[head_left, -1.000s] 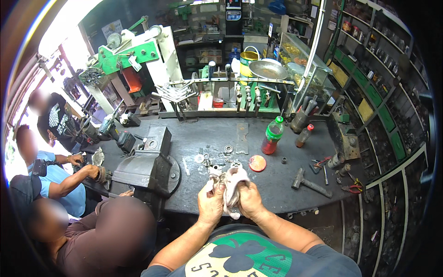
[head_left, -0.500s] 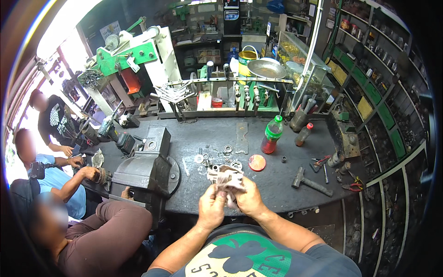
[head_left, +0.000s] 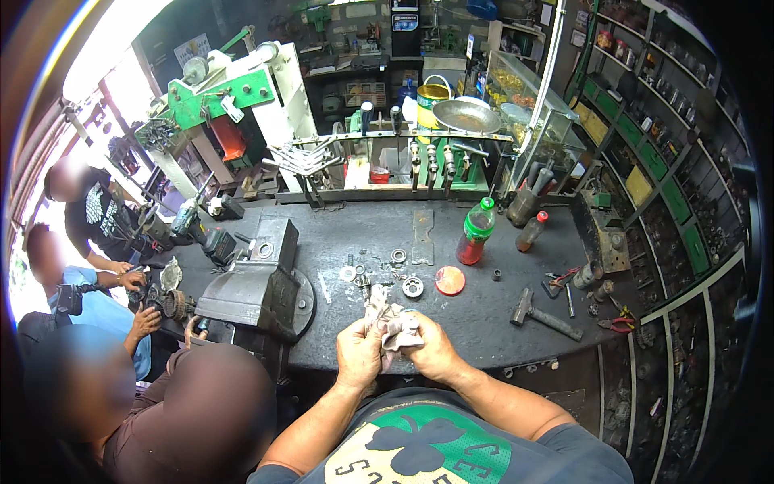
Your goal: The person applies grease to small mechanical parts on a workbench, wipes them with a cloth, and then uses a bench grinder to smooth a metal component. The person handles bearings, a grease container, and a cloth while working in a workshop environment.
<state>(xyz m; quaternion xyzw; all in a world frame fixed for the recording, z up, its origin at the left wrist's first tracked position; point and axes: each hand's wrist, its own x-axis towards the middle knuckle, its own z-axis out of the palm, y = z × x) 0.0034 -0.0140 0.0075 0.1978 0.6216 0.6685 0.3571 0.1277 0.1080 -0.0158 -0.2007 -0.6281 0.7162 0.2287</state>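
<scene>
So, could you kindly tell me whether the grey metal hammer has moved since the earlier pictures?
No, the grey metal hammer lies as before, to the right of the dark-grey metal bench vise, with no visible shift either way.

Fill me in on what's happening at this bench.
The person's left hand and right hand grip a crumpled off-white cloth over the near edge of a black workbench; whether it wraps anything is hidden. Beyond it lie a round silvery metal part and a red-rimmed disc. A dark grey metal vise stands to the left.
</scene>
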